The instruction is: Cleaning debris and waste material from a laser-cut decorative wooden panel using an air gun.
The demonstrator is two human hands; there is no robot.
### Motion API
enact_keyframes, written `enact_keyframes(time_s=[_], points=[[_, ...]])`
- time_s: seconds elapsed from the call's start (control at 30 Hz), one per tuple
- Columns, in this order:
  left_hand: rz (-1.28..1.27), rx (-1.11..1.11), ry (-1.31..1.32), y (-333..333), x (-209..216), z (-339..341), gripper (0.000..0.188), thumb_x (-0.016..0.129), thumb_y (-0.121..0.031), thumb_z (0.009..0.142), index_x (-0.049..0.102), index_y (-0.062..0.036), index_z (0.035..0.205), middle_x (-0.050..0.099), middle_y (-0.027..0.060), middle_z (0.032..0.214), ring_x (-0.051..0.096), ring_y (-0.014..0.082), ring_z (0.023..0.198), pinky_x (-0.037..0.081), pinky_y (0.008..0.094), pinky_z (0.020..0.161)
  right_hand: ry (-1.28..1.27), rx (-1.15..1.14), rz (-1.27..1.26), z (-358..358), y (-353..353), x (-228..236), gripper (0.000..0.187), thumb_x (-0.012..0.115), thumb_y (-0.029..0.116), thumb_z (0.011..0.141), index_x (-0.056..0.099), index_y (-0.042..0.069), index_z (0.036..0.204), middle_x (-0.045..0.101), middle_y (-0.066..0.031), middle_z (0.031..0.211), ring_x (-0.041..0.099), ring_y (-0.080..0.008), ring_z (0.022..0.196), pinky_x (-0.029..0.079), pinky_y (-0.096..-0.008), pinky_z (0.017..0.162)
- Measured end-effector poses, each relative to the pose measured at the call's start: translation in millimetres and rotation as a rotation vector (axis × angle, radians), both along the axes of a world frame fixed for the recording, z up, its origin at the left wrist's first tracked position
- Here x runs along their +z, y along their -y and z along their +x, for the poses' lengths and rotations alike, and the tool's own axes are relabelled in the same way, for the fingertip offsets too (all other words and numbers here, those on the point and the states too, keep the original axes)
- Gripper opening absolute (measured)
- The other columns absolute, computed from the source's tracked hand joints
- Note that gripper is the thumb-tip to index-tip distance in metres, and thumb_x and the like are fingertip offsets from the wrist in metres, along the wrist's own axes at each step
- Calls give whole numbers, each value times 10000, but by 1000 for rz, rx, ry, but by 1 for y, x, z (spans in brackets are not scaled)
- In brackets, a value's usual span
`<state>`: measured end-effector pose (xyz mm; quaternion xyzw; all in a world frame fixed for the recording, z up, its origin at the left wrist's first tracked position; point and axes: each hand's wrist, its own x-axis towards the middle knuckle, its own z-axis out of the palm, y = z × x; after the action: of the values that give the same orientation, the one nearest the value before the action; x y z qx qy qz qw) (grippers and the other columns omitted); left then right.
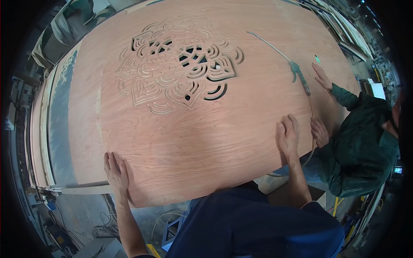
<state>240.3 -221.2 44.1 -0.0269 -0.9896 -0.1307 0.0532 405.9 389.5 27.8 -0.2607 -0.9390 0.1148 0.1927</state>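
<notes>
Before me lies a large reddish wooden sheet point(193, 142) with a mandala pattern point(167, 79) carved into it; some pieces are cut through, leaving dark holes. My left hand point(116, 173) rests near the sheet's left edge, fingers stretched out along the wood. Farther right, my right hand point(289, 135) lies on the near part of the sheet, fingers extended and holding nothing. A green air blow gun point(296, 71) with a long thin metal nozzle lies on the sheet beyond my right hand, its hose point(312, 107) running toward the near edge.
At the right, a co-worker in a dark green jacket point(361, 146) has both hands on the sheet, one beside the hose. Stacked boards point(56, 124) stand out on the left. More sheets point(344, 30) lie at the far right. A blue stand point(174, 228) is on the floor below.
</notes>
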Motion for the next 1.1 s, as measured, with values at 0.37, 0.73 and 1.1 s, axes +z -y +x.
enact_keyframes(time_s=[0.37, 0.73, 1.1], points=[[-32, -14, -30, -3, -2, -1, 563, 526, -341, 1066, 476, -4, 1514, 383, 256, 1600, 380, 426, 1472, 342, 474, 1200, -64, 511, -330, -254, 30, 18, 219, 612, 148, 961, 740, 41, 1103, 706, -195, 1049, 674, -373, 1016, 529, -436, 875], [-34, 18, -12, 0, 7, 4, 562, 526, -342, 1067, 487, 14, 1500, 394, 267, 1591, 385, 430, 1468, 344, 479, 1198, 723, 624, -239, -376, 31, 23, 246, 679, 180, 837, 790, 34, 1001, 761, -156, 835, 735, -257, 759, 559, -420, 732], [-27, 22, -13, -4, 6, 5, 537, 545, -307, 1059, 488, -4, 1499, 400, 265, 1584, 397, 434, 1457, 358, 478, 1190, 673, 525, -110, -374, 46, 31, 271, 681, 231, 853, 760, -28, 843, 753, -209, 834, 747, -314, 774, 583, -433, 742]])
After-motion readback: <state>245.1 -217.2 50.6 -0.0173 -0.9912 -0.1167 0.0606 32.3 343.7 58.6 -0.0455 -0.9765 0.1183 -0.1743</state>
